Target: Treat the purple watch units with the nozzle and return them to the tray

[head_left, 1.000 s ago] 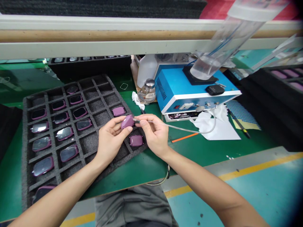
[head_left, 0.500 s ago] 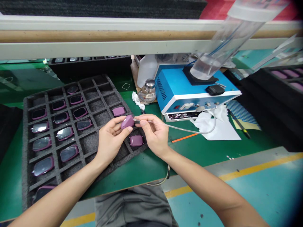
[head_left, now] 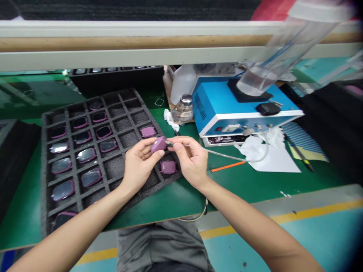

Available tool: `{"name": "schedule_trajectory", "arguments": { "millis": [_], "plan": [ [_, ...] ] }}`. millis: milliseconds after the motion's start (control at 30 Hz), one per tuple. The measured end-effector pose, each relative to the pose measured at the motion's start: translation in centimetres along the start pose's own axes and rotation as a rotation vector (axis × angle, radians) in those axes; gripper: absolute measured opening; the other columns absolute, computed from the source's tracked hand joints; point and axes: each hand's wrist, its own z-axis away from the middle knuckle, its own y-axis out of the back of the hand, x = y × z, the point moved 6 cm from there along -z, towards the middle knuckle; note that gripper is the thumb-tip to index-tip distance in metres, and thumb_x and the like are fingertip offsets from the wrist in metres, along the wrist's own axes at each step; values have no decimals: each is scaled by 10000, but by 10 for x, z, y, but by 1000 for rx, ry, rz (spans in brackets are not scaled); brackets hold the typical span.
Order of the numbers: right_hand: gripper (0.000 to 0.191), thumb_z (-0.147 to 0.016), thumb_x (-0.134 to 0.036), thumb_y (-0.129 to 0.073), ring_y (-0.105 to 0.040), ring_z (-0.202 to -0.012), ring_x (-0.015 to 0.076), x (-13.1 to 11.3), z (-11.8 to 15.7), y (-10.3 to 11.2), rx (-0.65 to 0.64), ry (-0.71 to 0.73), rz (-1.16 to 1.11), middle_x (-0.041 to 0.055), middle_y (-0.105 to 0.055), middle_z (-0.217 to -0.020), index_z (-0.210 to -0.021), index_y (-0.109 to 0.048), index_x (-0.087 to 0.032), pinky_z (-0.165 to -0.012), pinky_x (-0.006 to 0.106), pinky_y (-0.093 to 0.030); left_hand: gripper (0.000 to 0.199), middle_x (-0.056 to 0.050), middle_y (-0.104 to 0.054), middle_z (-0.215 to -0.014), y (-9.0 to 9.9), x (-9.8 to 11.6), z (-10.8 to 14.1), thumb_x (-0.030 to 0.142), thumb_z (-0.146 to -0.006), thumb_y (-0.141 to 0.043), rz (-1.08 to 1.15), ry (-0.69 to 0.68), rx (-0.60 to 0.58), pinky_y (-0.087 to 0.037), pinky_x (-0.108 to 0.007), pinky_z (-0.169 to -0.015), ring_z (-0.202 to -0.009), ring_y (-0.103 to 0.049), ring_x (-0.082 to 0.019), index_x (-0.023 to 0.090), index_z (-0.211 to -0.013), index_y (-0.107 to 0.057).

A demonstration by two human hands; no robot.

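My left hand pinches a purple smartwatch case between thumb and fingers, tilted above the foam tray. Closed around the fitting at the end of a thin clear tube is my right hand; the fitting's tip meets the side of the case. Beneath the hands lies a dark grey foam tray with square compartments. Its left columns hold several purple watch cases with glossy screens, such as one watch. Two screenless-side-up purple cases, an upper case and a lower case, rest near the tray's right edge.
A blue machine bears a clear cylinder. Left of it stand a glass bottle and a white bottle. White paper, an orange strip and a pen lie at the right. A shelf beam crosses overhead.
The camera view has shifted, so the scene sits slightly further right. Both hands keep the same grip on the watch case and the tube fitting.
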Motion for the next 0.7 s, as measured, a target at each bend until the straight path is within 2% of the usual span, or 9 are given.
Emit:
{"name": "schedule_trajectory", "arguments": {
  "millis": [133,233,300,400,533,600,700],
  "plan": [
    [176,-944,-382,-660,-729,-941,192,1,4,1,3,-13,26,57,-746,-994,-941,-720,-217,-859,363,-645,308,-77,-774,-1123,1,4,5,261,-788,-783,-97,-40,5,-579,-319,-913,-978,-743,-211,166,-1073,-715],
    [187,-934,-393,-671,-735,-945,201,1,5,1,5,-31,30,61,-754,-989,-935,-722,-213,-859,375,-644,281,-76,-768,-1089,10,13,-2,255,-823,-718,-278,-90,19,-569,-317,-828,-909,-723,-206,172,-1091,-716],
    [196,-930,-401,-674,-737,-921,199,1,6,1,3,-51,40,59,-758,-976,-940,-725,-213,-845,371,-645,296,-83,-751,-1093,22,23,-19,227,-813,-704,-439,-170,76,-541,-320,-820,-928,-693,-211,168,-1103,-701],
    [206,-932,-405,-671,-735,-876,187,3,8,0,-26,-68,49,57,-762,-962,-960,-730,-209,-813,354,-644,293,-86,-725,-1037,38,33,-63,177,-819,-673,-663,-275,123,-495,-331,-850,-903,-656,-202,144,-1110,-672],
    [235,-930,-422,-669,-732,-848,181,9,8,-2,-70,-98,72,62,-764,-957,-957,-735,-198,-774,338,-637,221,-92,-717,-914,47,26,-123,158,-856,-631,-952,-229,136,-463,-383,-887,-890,-636,-239,142,-1067,-693],
    [257,-929,-438,-665,-731,-856,186,11,7,-2,-85,-115,77,68,-764,-956,-954,-733,-192,-764,338,-635,168,-129,-727,-935,47,22,-135,177,-873,-619,-1042,-205,141,-440,-454,-939,-974,-622,-299,147,-1004,-720],
    [277,-923,-455,-664,-731,-862,189,12,6,-3,-104,-131,77,72,-762,-956,-946,-730,-187,-755,335,-633,215,-178,-722,-1098,48,23,-124,201,-905,-576,-1116,-240,133,-378,-537,-1030,-1141,-557,-363,142,-1033,-739]
  ]
}}
